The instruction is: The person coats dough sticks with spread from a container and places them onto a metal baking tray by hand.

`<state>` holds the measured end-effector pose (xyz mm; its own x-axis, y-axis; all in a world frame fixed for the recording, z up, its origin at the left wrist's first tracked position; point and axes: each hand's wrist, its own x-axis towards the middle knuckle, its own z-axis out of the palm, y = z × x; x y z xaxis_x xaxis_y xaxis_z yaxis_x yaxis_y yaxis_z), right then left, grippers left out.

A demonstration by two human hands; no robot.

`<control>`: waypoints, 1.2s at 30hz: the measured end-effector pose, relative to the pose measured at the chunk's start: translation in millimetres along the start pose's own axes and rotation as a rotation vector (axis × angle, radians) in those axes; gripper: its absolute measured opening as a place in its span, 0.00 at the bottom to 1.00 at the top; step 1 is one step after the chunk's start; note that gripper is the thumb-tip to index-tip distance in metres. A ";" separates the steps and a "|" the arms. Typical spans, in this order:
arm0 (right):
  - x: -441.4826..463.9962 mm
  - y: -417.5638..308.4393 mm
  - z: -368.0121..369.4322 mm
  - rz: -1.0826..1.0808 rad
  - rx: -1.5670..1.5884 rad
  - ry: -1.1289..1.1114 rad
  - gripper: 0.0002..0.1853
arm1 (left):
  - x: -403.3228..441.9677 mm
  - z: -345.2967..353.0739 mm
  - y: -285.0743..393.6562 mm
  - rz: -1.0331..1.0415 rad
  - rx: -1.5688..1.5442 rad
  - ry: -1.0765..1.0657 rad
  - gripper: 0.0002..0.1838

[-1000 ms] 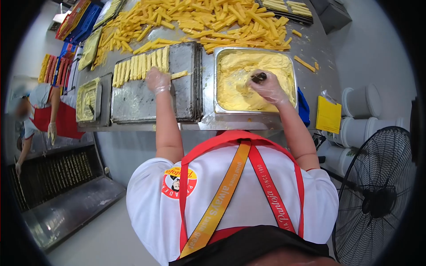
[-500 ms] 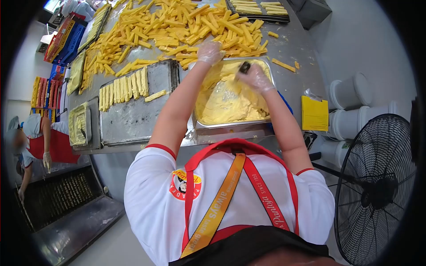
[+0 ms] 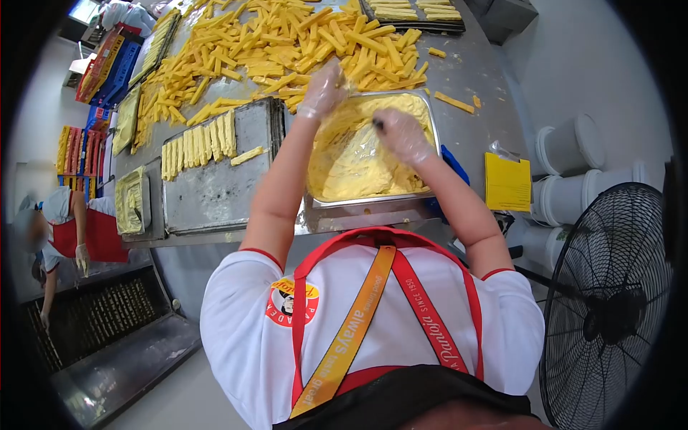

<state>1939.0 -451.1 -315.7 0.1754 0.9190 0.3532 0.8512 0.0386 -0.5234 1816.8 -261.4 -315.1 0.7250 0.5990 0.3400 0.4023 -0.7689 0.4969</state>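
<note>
A steel pan (image 3: 432,118) of pale yellow cream (image 3: 369,168) stands at the table's front edge. Above its far left rim is my gloved left hand (image 3: 324,92), fingers curled; whatever is in them I cannot make out. My gloved right hand (image 3: 403,136) is closed round a dark-handled tool (image 3: 378,124) over the cream; motion blurs its blade. A large heap of yellow sticks (image 3: 287,43) lies behind the left hand. Left of the pan, a dark baking tray (image 3: 215,193) carries a row of cream-coated sticks (image 3: 201,145), with one stick (image 3: 248,155) lying apart.
Trays with coated sticks (image 3: 412,10) sit at the back. Cream-smeared containers (image 3: 130,204) stand at left. A yellow card (image 3: 507,183) hangs at the table's right edge, near white buckets (image 3: 571,147) and a black fan (image 3: 609,308). Another person (image 3: 72,222) in a red apron works at far left.
My left hand has shifted a little left, from the heap's near edge to above the pan's rim. The right hand and its tool have moved slightly left and down over the cream.
</note>
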 end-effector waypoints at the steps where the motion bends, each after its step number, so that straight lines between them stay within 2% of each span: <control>1: -8.0 -13.2 -1.6 -0.045 0.099 -0.113 0.09 | -17.9 -10.7 13.4 -0.049 -0.024 -0.026 0.12; 2: -12.0 -21.5 -4.7 -0.087 0.197 -0.226 0.09 | -38.5 -20.2 27.6 -0.099 -0.049 -0.053 0.12; 3: -7.3 -19.3 -12.2 0.005 0.253 -0.452 0.12 | -52.8 -25.3 35.7 -0.149 -0.075 -0.081 0.11; 5: 6.2 4.6 -17.9 0.277 0.212 -0.331 0.12 | -88.9 4.6 10.5 -0.296 -0.370 -0.095 0.12; 6: 9.7 12.3 -19.7 0.413 0.191 -0.272 0.12 | -101.5 7.6 10.0 -0.335 -0.411 -0.111 0.13; 7: 9.2 15.4 -20.3 0.334 0.112 -0.143 0.13 | -114.1 10.5 9.6 -0.376 -0.451 -0.125 0.14; 9: 11.9 14.7 -24.6 0.166 -0.043 0.120 0.16 | -123.3 -0.8 26.4 -0.381 -0.317 -0.168 0.17; 12: 7.1 0.2 -29.8 0.253 0.556 0.047 0.17 | -132.8 15.2 14.6 -0.192 -0.327 0.054 0.20; 15: 6.4 1.4 -19.0 0.427 1.154 -0.052 0.14 | -131.9 9.4 30.2 -0.280 -0.172 0.068 0.25; 18: 17.6 19.8 -14.6 0.473 0.362 -0.086 0.10 | -134.1 10.5 27.7 -0.236 -0.107 0.073 0.28; 21: 15.1 11.5 -24.4 0.387 0.397 -0.039 0.11 | -130.6 8.1 31.7 -0.254 -0.123 0.114 0.27; 24: 8.1 -2.4 -14.8 0.371 1.212 -0.052 0.13 | -132.7 10.0 26.1 -0.258 -0.082 0.138 0.26; 25: 9.9 0.2 -12.6 0.398 1.135 -0.124 0.13 | -134.7 9.8 25.7 -0.287 -0.100 0.131 0.25; 28: 21.3 34.5 7.5 0.401 0.420 -0.093 0.11 | -134.3 0.5 29.5 -0.349 -0.132 0.106 0.20; 29: 21.5 30.3 1.9 0.308 0.259 -0.024 0.10 | -134.7 0.7 24.6 -0.357 -0.130 0.089 0.18; 32: 10.2 3.9 -5.5 0.321 0.736 0.059 0.11 | -135.2 2.3 14.3 -0.437 -0.160 0.037 0.14; 33: 7.6 -8.5 -7.8 0.386 1.113 0.017 0.11 | -135.4 1.6 13.3 -0.467 -0.196 0.023 0.14; 36: 7.9 4.0 8.4 0.475 1.066 -0.031 0.12 | -133.6 -16.5 23.7 -0.564 -0.224 -0.027 0.13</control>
<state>1939.7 -440.3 -321.5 0.3398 0.9383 -0.0649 -0.1457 -0.0157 -0.9892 1720.2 -355.9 -335.5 0.4495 0.8922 -0.0436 0.6034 -0.2673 0.7513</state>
